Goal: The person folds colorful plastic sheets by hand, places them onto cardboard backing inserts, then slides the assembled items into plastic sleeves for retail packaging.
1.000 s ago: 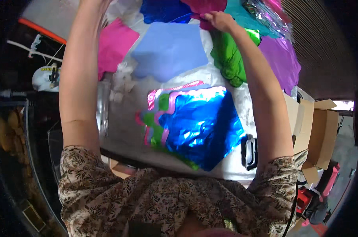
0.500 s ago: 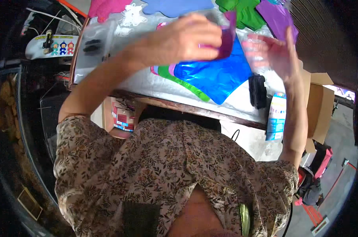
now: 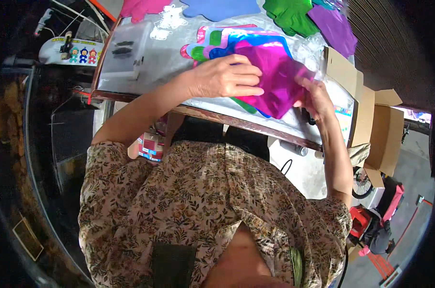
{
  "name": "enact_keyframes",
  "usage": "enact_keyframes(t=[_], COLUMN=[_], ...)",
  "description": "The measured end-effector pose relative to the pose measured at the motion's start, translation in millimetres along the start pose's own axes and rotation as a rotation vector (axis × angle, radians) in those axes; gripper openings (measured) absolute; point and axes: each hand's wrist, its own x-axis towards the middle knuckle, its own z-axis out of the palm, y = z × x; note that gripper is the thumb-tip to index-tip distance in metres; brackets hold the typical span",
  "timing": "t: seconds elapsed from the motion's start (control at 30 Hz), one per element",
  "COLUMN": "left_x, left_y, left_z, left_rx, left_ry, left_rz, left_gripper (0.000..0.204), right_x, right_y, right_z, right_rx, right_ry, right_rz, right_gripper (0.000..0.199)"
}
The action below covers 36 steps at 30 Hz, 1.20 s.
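A thin, shiny magenta piece (image 3: 270, 72) lies on a fanned stack of similar pieces. A blue one (image 3: 217, 53) and a green one (image 3: 198, 53) show at its edges. My left hand (image 3: 229, 77) rests along the magenta piece's left side, palm down, with its fingers stretched out. At the right corner, my right hand (image 3: 318, 98) pinches the magenta piece between thumb and fingers. Rounded pink and pale ends of the lower pieces stick out at the upper left of the stack.
White cord (image 3: 172, 19) and a clear bag (image 3: 124, 50) with dark items lie on the table's left. Pink, light blue (image 3: 222, 8), green (image 3: 292, 17) and purple (image 3: 335, 31) piles line the far side. An open cardboard box (image 3: 385, 129) stands at the right.
The magenta piece, held raised before, now lies spread over the blue one. My left hand has come down onto it, and my right hand has moved in and taken its right corner.
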Motion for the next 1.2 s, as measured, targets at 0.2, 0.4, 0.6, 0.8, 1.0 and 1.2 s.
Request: enact_keyframes(t=[0.2,0.4,0.6,0.8,1.0,1.2], left_x=[-44,-62,-29,55,129,145], left_y=[-9,-19,-35,-145,-328,-343], left_z=[4,-5,-48,-42,90,174], left_rx=[-0.082,-0.148,-0.334,-0.481,-0.014,0.472], left_ry=[-0.076,-0.142,-0.289,-0.012,-0.012,-0.021], left_rz=[-0.253,-0.307,-0.336,-0.47,-0.618,-0.847], left_gripper=[0.029,0.028,0.031,0.025,0.025,0.024], right_x=[11,-19,-4,-12,-7,42], right_y=[-4,-32,-9,-28,-83,-126], right_z=[10,48,66,68,26,-37], right_rx=[-0.316,-1.54,-1.462,-1.368,-1.351,-1.282], right_ry=[0.125,0.558,-0.029,-0.129,-0.116,-0.005], right_rz=[-0.286,-0.691,-1.103,-1.125,-1.146,-1.08], right_gripper=[0.038,0.048,0.055,0.053,0.05,0.051])
